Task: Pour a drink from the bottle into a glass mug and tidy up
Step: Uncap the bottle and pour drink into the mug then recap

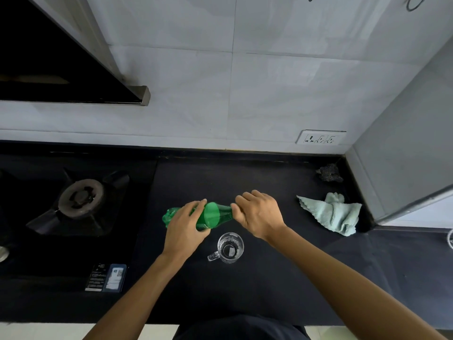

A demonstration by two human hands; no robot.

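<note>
– Kitchen scene: white tiled wall (269, 82), black surface (245, 182), gas burner (81, 198) at the left. What are the hands doing?

– Both are on a green bottle (213, 215), held on its side and seemingly clear of the surface. The left hand (186, 227) wraps its fingers round the body. The right hand (259, 214) closes its grip over the neck end, where the cap would sit. The cap itself is hidden, so whether it is on or off cannot be told.

– Which way does the bottle lie?

– Long axis left to right: base toward the burner, neck toward the person's right.

– And the glass mug?

– The glass mug (230, 247) stands upright on the surface and looks empty. It is just on the person's side of the bottle, near the neck half, between the two wrists. Its handle points to the person's left.

– So the pour?

– Not yet begun, by the look of it; opening seems the step in hand. The mouth must swing toward the person and dip to the rim. The left hand carries the body and seems best placed to tip it.

– The tidying?

– A pale green cloth (333, 214) lies crumpled well to the right.
</note>
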